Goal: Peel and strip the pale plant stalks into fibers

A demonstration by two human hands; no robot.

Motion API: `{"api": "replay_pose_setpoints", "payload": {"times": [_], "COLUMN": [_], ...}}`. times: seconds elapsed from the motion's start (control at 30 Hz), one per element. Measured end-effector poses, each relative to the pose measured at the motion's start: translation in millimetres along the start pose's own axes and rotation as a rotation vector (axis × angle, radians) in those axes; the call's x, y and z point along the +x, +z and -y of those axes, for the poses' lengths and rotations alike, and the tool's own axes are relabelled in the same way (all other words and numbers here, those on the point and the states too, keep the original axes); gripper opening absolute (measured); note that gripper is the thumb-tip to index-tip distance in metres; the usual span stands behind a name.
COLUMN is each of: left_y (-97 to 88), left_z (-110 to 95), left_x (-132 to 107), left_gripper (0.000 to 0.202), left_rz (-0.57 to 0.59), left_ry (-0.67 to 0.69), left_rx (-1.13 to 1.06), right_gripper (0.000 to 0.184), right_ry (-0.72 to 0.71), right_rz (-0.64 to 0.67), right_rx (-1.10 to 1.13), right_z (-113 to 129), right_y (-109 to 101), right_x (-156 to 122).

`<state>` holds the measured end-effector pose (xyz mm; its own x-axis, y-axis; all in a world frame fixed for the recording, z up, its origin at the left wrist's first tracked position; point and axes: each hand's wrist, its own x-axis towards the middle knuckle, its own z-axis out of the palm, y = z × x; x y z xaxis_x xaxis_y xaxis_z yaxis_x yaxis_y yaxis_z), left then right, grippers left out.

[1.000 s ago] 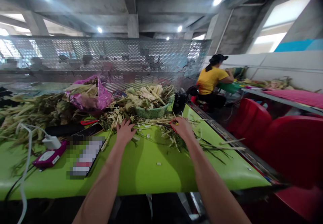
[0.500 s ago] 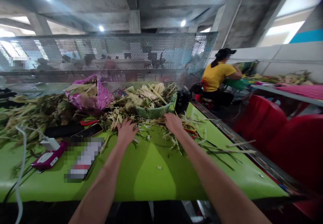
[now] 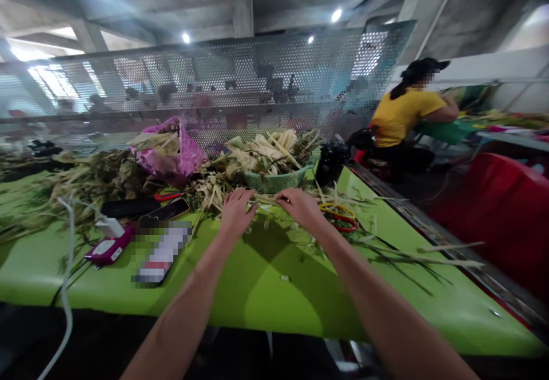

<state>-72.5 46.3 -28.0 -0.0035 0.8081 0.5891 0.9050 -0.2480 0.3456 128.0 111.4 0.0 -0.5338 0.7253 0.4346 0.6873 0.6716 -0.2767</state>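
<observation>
Logging centre frame: dry strip (image 3: 266,199) between left hand (image 3: 237,210), loosely bent, and right hand (image 3: 301,207), fingers curled; I cannot tell either grip's hold. Pale scrap (image 3: 285,278) detached; heaped basket (image 3: 277,183) suggests plenty left.

Cannot read any word, number, brand or sign. Can make out a whitish oval patch (image 3: 103,247) on top of the glossy magenta plastic box with rounded edges (image 3: 115,248), too small and blurred to tell whether printed. Can see only coarse grey and white squares, crossed by one reddish band, on the lit screen of the flat, dark-edged rectangular phone (image 3: 164,258) near that box, masked beyond reading.
</observation>
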Motion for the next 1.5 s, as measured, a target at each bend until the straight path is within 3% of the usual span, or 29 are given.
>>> {"api": "replay_pose_setpoints", "payload": {"times": [0.13,0.27,0.4,0.47,0.63,0.7,0.8,0.93,1.07,1.27,1.5], "left_y": [-1.8,1.4,9.3,13.2,19.5,19.9,18.6,15.5,14.4,15.9,14.1], "left_z": [-1,-1,-3,-5,-3,-1,-3,-13,-19,-15,-21], "left_x": [2,4,3,2,3,4,4,3,2,1,2], "left_gripper": [0.018,0.008,0.019,0.025,0.027,0.025,0.023,0.025,0.026,0.025,0.016], "left_rz": [-0.012,0.071,0.279,0.324,0.228,0.171,0.125,0.155,0.183,0.183,0.216], "left_ry": [-0.013,-0.086,-0.115,-0.149,-0.319,-0.36,-0.382,-0.36,-0.342,-0.362,-0.339], "left_rx": [-0.023,-0.133,-0.431,-0.554,-0.7,-0.798,-0.921,-0.931,-0.951,-0.886,-0.957], "right_gripper": [0.014,0.014,0.014,0.013,0.029,0.027,0.027,0.035,0.038,0.033,0.029], "right_ry": [-0.067,-0.069,-0.067,-0.072,0.086,0.166,0.234,0.283,0.325,0.295,0.26], "right_rz": [0.011,-0.047,-0.104,-0.137,-0.366,-0.423,-0.287,-0.053,-0.045,-0.06,-0.055], "right_rx": [0.031,0.058,0.1,0.144,0.313,0.345,0.451,0.681,0.829,0.912,0.942], "right_z": [9,5,3,6,15,15,12,11,13,16,19], "right_y": [1,0,-3,-5,-13,-12,-2,18,25,21,19], "right_x": [-1,0,0,-1,-2,-2,-1,1,2,2,2]}}
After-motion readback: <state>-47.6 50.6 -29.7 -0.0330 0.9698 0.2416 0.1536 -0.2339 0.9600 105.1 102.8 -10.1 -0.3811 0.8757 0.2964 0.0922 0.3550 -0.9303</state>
